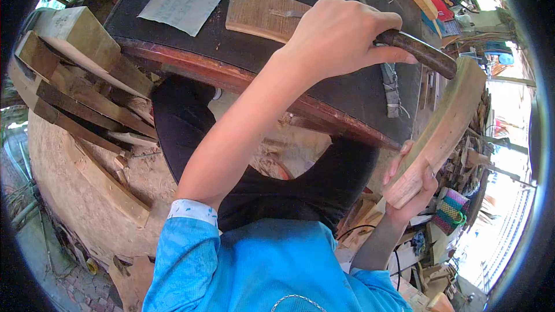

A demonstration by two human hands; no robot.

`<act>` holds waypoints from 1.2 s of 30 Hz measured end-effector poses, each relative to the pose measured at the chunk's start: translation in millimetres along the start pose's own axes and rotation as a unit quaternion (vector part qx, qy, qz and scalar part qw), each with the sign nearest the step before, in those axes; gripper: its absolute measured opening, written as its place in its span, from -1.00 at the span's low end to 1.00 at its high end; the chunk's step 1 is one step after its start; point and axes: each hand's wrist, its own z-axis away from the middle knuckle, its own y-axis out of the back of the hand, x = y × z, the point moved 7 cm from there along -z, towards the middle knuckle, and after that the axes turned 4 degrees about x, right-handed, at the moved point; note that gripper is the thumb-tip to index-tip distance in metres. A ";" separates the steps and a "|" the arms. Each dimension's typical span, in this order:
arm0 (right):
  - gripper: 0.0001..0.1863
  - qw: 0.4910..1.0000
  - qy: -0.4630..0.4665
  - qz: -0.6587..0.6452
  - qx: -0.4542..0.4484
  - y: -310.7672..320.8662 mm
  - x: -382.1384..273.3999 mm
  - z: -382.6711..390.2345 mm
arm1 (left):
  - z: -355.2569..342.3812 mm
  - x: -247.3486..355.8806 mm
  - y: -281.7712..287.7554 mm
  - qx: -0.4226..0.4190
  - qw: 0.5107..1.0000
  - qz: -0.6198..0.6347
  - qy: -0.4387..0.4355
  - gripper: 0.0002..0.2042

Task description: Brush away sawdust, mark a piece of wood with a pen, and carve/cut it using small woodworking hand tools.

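Note:
My left hand [350,37] reaches across the dark tabletop and is closed round a dark-handled tool [425,55]. Its rounded end points right, close to the top of a curved wooden piece [445,124]; I cannot tell whether they touch. What the tool's other end looks like is hidden by my hand. My right hand [413,190] grips the lower end of the wooden piece, which stands tilted off the table's right side. Beneath my left hand lies a flat brown board [263,14] with a pale mark on it.
A pale paper sheet [184,1] lies on the black tabletop [254,60]. Near its right edge rests a grey wrapped strip [391,92]. Large cut wood blocks [87,40] stand at left, with an offcut [110,185] on the floor. A woven basket [451,211] sits at right.

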 end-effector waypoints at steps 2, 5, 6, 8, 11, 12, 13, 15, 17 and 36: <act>-0.26 1.000 0.001 0.010 -0.008 6.2 -6.7 -3.0 | 0.3 -1.8 2.6 -0.003 1.000 0.015 0.018 -0.46; -0.32 0.999 -0.027 -0.004 -0.036 14.8 -21.9 -9.4 | -3.5 -4.2 7.1 0.014 0.996 0.074 0.045 -0.44; -0.34 0.998 0.038 -0.039 0.009 17.5 -39.2 -9.9 | -5.0 -5.1 6.4 0.013 0.996 0.074 0.046 -0.44; -0.36 0.987 0.129 -0.077 0.051 -2.7 -63.3 -9.8 | -8.0 -8.6 12.0 0.076 0.989 0.107 0.064 -0.44; -0.34 0.999 0.042 -0.022 -0.010 12.5 -27.1 -17.8 | -4.7 -10.4 14.5 0.072 0.991 0.094 0.065 -0.41; -0.34 0.999 0.042 -0.025 -0.011 17.1 -34.4 -17.1 | -5.1 -10.8 14.7 0.072 0.991 0.091 0.064 -0.41; -0.32 1.000 -0.015 -0.013 -0.014 18.3 -39.4 -13.5 | -3.2 -13.4 16.8 0.064 0.994 0.062 0.070 -0.41; -0.31 0.998 -0.067 0.004 0.000 15.7 -54.0 -7.6 | -5.3 -10.7 9.2 0.053 0.995 0.050 0.072 -0.40; -0.28 0.982 0.159 -0.101 -0.001 4.2 -91.8 -25.7 | -7.8 -6.9 11.3 0.068 0.995 0.051 0.056 -0.41; -0.30 0.973 -0.082 -0.157 -0.147 -0.8 -23.3 -39.4 | -10.6 -3.6 35.3 0.035 0.995 0.071 0.059 -0.51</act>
